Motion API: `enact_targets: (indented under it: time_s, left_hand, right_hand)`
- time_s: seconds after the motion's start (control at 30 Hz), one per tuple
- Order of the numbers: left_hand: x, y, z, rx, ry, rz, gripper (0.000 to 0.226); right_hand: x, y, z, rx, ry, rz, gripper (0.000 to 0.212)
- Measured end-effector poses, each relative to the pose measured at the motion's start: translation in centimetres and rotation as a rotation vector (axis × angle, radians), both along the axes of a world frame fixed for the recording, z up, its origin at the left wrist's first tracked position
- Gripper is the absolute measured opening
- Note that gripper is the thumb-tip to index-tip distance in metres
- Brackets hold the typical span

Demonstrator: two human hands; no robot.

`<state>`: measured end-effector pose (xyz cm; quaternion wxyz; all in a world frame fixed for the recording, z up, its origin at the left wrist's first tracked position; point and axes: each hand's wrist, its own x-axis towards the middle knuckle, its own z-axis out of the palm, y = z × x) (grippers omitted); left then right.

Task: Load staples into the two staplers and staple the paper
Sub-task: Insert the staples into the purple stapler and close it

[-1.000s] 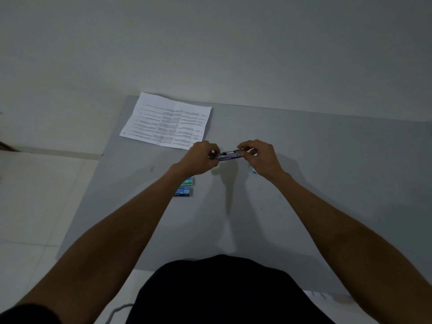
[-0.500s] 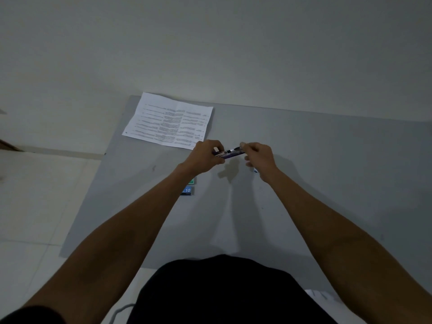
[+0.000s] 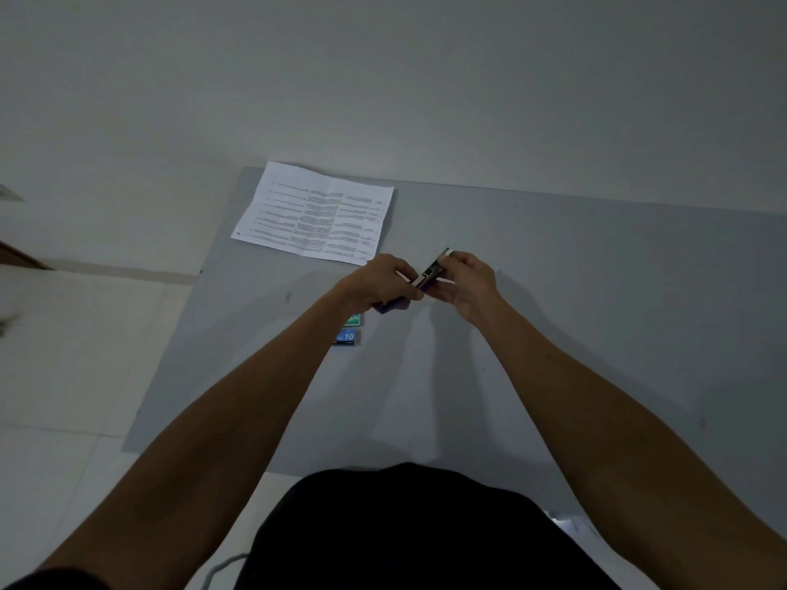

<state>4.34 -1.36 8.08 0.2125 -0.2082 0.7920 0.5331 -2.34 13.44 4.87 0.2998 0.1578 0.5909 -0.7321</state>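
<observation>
A small purple stapler (image 3: 431,275) is held up over the grey table (image 3: 596,291) between both hands, its metal top arm swung open and tilted up to the right. My left hand (image 3: 380,284) grips the purple base end. My right hand (image 3: 468,283) pinches the raised metal arm. The printed paper sheet (image 3: 313,212) lies flat at the table's far left corner. Two staple boxes, one green (image 3: 352,320) and one blue (image 3: 346,337), lie on the table beneath my left wrist. A second stapler is not visible.
The table's left edge drops to a pale tiled floor (image 3: 64,355). A plain wall (image 3: 383,78) stands behind the table. My dark-clothed torso (image 3: 404,530) fills the bottom centre.
The stapler went from nearly level to opened, with its metal arm swung upward to the right. Both hands stayed on it and drew slightly closer together.
</observation>
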Motion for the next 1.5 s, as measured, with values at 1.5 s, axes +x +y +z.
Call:
enact_targets:
  time_s: [1.5]
  left_hand:
    - [-1.9,-1.7,-2.4,-0.186,0.187,0.206,0.020]
  right_hand:
    - [0.1,-3.1,-1.7,0.159,-0.157,0.273,0.041]
